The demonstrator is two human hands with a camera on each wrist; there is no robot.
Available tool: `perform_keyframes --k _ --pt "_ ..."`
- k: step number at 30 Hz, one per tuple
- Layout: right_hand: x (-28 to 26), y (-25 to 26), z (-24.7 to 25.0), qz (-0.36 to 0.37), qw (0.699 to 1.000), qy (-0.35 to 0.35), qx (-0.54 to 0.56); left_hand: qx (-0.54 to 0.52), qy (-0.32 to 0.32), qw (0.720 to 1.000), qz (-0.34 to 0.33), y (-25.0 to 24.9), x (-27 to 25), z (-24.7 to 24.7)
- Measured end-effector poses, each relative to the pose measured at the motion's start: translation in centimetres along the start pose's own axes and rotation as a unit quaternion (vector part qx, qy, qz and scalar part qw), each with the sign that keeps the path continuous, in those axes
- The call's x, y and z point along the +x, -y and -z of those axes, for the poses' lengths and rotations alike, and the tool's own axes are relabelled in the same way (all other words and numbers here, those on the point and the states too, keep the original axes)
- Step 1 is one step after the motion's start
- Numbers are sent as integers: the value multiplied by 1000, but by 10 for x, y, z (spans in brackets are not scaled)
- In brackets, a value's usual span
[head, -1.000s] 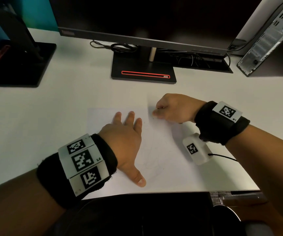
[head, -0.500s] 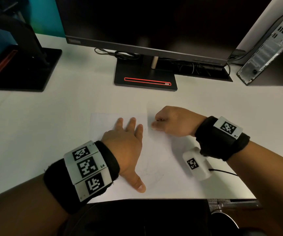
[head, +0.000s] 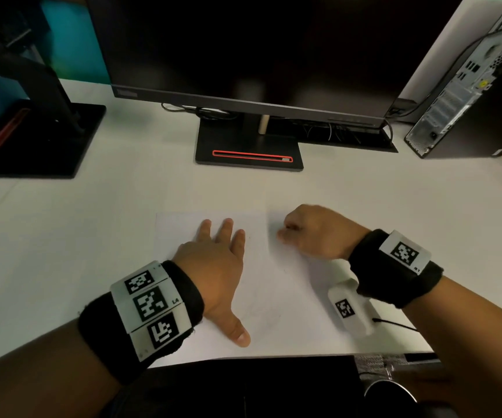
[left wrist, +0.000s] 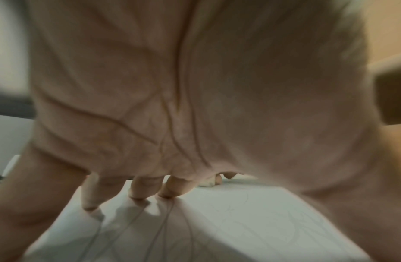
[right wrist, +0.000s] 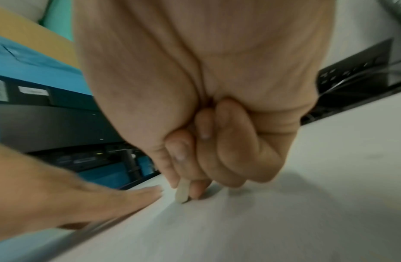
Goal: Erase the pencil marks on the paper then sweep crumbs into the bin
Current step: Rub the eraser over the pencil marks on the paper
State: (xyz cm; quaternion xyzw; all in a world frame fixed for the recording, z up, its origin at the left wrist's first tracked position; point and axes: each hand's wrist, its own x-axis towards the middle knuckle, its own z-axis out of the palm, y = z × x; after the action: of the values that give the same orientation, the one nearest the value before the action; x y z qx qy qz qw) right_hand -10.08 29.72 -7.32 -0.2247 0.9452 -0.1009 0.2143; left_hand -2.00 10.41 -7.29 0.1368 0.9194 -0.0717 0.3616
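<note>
A: Head view: paper (head: 274, 285) flat on the white desk (head: 62, 236), near the front edge, in front of the monitor stand (head: 248, 152). Faint pencil marks (head: 262, 309) visible on the near half of the sheet.

B: Left hand (head: 213, 267)?

A: Pressed palm-down on the left part of the paper, fingers straight and spread, thumb pointing toward the desk edge. Nothing gripped. Confirmed from the left wrist view: fingertips (left wrist: 137, 196) touching the sheet, curved pencil lines running beneath them.

B: Right hand (head: 313, 233)?

A: Curled into a loose fist at the far right part of the sheet, just beside the left fingertips but apart from them. Clamped on a small pale eraser (right wrist: 182, 192), pinched between thumb and fingers, lower end touching the paper.

B: Eraser from the head view?

A: Hidden by the fist; cannot tell.

B: Crumbs? Bin?

A: Crumbs too small to make out. Round dark rim (head: 390, 390) below the desk edge at lower right; cannot tell whether bin.

B: Surroundings?

A: Dark monitor (head: 258, 55) behind the sheet, computer tower (head: 470, 86) at far right, cables (head: 201, 111) behind the stand. Marker-tagged black bands on both wrists.
</note>
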Motion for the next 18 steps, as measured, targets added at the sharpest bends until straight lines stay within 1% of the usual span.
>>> perform_keyframes --k 1,2,6,7,10,11,12,14,15,16,17,18 --pt "-1 2 -4 17 1000 11 -7 -1 0 1000 0 0 0 0" --pt "-1 1 -4 19 1000 14 0 -2 0 1000 0 0 1 0" --pt "0 -18 10 -46 998 -11 47 5 -1 1000 0 1 -3 1" --pt "-2 -16 9 -42 998 -11 44 8 -2 1000 0 1 -4 1" --pt "-7 -4 -1 -2 999 30 31 14 -5 1000 -1 1 -6 1" --pt "-8 -5 -1 -7 998 36 41 15 -6 1000 -1 1 -6 1" --pt "-8 -11 1 -24 998 28 50 16 -6 1000 -1 2 -7 1" --pt "-11 -24 7 -77 994 -26 79 19 -8 1000 0 2 -8 0" --pt "-16 -26 7 -97 986 -59 121 21 -9 1000 0 2 -8 -1" --pt "-24 -24 5 -107 972 -83 194 21 -10 1000 0 2 -8 -1" --pt "-34 -15 0 -109 943 -83 302 20 -10 1000 1 3 -7 -1" --pt "-46 -1 -10 -106 895 -53 431 18 -10 1000 1 3 -7 -1"
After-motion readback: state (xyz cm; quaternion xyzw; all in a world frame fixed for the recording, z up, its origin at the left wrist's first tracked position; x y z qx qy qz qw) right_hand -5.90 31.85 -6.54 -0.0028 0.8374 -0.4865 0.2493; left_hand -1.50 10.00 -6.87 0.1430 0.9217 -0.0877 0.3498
